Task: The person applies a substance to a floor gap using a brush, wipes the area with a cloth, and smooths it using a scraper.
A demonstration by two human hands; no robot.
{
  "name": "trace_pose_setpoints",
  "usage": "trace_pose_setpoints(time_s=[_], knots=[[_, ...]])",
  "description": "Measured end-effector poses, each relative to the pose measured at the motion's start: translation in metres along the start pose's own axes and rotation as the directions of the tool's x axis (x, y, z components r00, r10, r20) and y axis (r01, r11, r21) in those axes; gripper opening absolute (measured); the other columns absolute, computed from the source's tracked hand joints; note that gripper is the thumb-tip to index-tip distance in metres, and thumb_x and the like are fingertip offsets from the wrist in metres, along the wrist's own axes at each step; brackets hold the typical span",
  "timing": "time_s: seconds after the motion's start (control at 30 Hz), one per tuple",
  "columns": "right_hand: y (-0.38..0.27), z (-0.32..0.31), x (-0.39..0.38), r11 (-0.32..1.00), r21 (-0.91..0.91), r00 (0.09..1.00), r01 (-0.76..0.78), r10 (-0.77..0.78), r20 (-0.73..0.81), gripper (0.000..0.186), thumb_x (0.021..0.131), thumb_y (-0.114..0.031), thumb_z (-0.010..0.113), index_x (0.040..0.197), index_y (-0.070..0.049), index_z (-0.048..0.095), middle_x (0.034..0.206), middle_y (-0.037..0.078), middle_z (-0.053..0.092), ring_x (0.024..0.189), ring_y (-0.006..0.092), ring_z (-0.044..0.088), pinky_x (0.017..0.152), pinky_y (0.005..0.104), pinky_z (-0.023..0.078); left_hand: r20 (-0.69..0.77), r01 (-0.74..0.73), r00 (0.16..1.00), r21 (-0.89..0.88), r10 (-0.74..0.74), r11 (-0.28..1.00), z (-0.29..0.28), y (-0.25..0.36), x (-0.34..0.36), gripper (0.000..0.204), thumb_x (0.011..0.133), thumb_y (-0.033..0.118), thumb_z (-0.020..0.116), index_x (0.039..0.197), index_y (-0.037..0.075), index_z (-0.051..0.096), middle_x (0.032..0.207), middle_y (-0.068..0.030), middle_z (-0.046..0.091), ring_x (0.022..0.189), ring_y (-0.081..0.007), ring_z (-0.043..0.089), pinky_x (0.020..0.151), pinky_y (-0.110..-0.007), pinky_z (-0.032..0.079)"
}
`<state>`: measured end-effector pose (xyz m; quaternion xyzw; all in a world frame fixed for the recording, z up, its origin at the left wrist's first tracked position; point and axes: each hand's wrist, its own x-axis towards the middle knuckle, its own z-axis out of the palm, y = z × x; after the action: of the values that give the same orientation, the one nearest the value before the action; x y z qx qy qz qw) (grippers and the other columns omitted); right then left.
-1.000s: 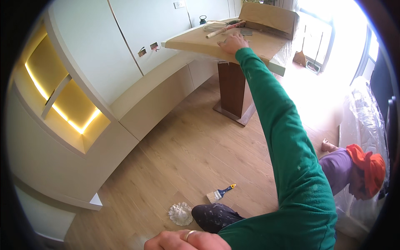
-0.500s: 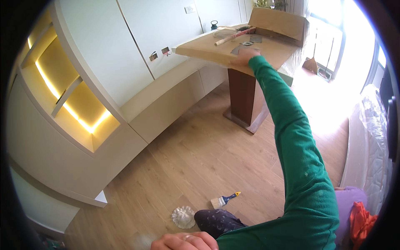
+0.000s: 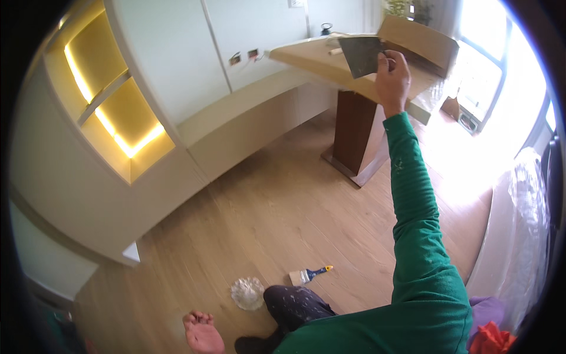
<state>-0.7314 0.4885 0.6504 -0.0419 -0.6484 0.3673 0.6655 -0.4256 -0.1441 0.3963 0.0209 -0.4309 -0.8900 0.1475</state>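
Note:
My right hand (image 3: 390, 76) is raised over the cardboard-covered tabletop (image 3: 306, 54), gripping a dark flat scraper plate (image 3: 359, 56) between thumb and fingers. My left hand (image 3: 202, 330) is low at the bottom of the view, palm up and empty, its fingers loosely bent but apart. On the floor near my knee lie a paintbrush (image 3: 306, 273) with a blue handle and a crumpled whitish round object (image 3: 247, 293). A pale stick (image 3: 335, 51) shows behind the plate on the tabletop, which rests on a brown pedestal (image 3: 352, 130).
A curved cabinet with lit niches (image 3: 112, 88) lines the left wall. Plastic-wrapped items (image 3: 519, 206) stand at the right, by a bright glass door. Part of another person in purple and orange (image 3: 489, 333) shows at the lower right edge. A cardboard flap (image 3: 415, 41) rises behind the plate.
My right hand has lifted the dark plate off the cardboard. My left hand has moved left and turned palm up. The other person has dropped lower in the view.

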Motion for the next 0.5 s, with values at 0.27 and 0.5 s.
trace_pose_setpoints(time_s=[0.27,0.5], knots=[[0.015,0.043,-0.302,0.204,0.124,0.199,-0.971,0.409,0.891,0.025,0.103,-0.006,0.064,0.127,-0.007,0.056,0.113,0.006,0.070,0.102,0.0212,0.071,0.071,0.0308,0.053,-0.449,0.454,0.887,0.800,-0.112,0.392,-0.179,-0.109,-0.018,0.022,0.094,0.018,0.076,0.105,0.000,0.070,0.095,-0.0084,0.073,0.089,-0.0158,0.066,0.082,-0.033,0.054],[-0.064,0.077,-0.643,-0.265,-0.434,-0.501,-0.861,0.295,0.814,0.028,0.103,-0.004,0.061,0.130,-0.008,0.055,0.121,0.010,0.070,0.112,0.0278,0.070,0.088,0.0436,0.059,-0.675,0.675,0.732,0.737,-0.095,-0.041,-0.301,-0.132,-0.103,0.024,0.095,0.020,0.072,0.112,0.003,0.071,0.115,-0.0175,0.069,0.102,-0.0299,0.068,0.089,-0.042,0.055]])
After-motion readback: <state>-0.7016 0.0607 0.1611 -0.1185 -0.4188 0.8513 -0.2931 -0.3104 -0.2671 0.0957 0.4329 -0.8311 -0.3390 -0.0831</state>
